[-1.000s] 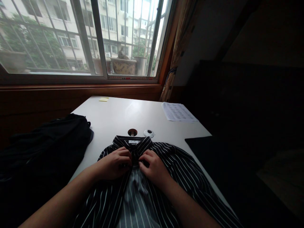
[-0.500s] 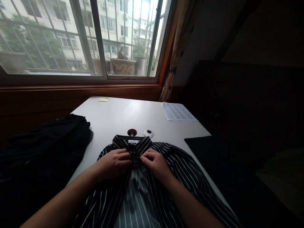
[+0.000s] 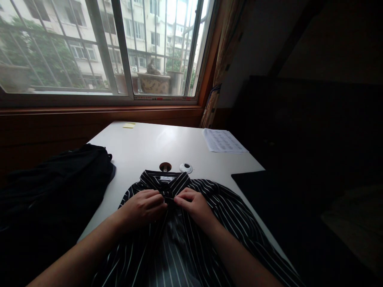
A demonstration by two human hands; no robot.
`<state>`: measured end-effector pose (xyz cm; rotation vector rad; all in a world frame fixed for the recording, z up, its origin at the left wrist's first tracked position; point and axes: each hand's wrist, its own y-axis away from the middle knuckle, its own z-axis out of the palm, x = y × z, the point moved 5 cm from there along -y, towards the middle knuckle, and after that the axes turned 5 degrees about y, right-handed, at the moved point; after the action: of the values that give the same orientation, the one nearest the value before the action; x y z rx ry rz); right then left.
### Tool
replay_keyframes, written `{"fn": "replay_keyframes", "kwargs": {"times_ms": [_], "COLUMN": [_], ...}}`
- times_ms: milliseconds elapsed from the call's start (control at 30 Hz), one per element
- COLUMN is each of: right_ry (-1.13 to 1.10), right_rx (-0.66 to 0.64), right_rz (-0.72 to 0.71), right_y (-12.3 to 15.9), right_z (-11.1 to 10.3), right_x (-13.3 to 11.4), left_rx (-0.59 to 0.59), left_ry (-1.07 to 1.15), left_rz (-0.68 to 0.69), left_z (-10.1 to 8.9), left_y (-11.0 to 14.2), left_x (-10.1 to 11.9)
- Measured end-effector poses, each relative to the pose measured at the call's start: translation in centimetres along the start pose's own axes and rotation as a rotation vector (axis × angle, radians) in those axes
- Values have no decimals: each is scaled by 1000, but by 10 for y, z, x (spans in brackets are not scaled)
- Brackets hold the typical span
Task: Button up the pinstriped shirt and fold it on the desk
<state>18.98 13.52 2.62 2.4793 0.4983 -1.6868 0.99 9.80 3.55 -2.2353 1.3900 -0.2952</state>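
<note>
A black shirt with white stripes point(image 3: 233, 211) lies face up on the white table, its collar toward the window and its front parted below the neck. Just under the collar, my left hand point(image 3: 143, 207) pinches the shirt's front edge from the left. Opposite it, my right hand point(image 3: 193, 203) grips the other front edge between thumb and fingers. The two hands almost meet at the top of the front opening. Whether a button sits between the fingertips is too small to make out. A pale label point(image 3: 166, 179) shows inside the collar.
On the white table point(image 3: 143, 143), a black bag-like cloth bundle point(image 3: 66, 179) lies left. Printed papers point(image 3: 225, 140) rest at the back right, a yellow note point(image 3: 129, 125) at the back left. Beyond the collar are a cable hole point(image 3: 165, 166) and its round cover point(image 3: 186, 168).
My right hand has shifted slightly left, closing the gap to my left hand. Both hands keep hold of the shirt's front edges.
</note>
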Motion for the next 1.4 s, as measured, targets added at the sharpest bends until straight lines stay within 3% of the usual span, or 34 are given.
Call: {"fn": "replay_keyframes", "kwargs": {"times_ms": [267,567,1133,1400], "right_ry": [-163,-173,-163,-111], "right_rx": [-65,-73,-92,-93], "right_rz": [55,46,9,-10], "right_y": [0,4,4,5], "right_z": [5,9,12,9], "right_x": [1,-4,-4,-6], "left_rx": [84,140,144,85], "left_ry": [101,197,186,31], "left_rz": [-24,-82,-80,-25], "left_z": [-8,-13,-13,-6], "left_y": [-5,-8,-13,-7], "left_x": [3,5,8,6]}}
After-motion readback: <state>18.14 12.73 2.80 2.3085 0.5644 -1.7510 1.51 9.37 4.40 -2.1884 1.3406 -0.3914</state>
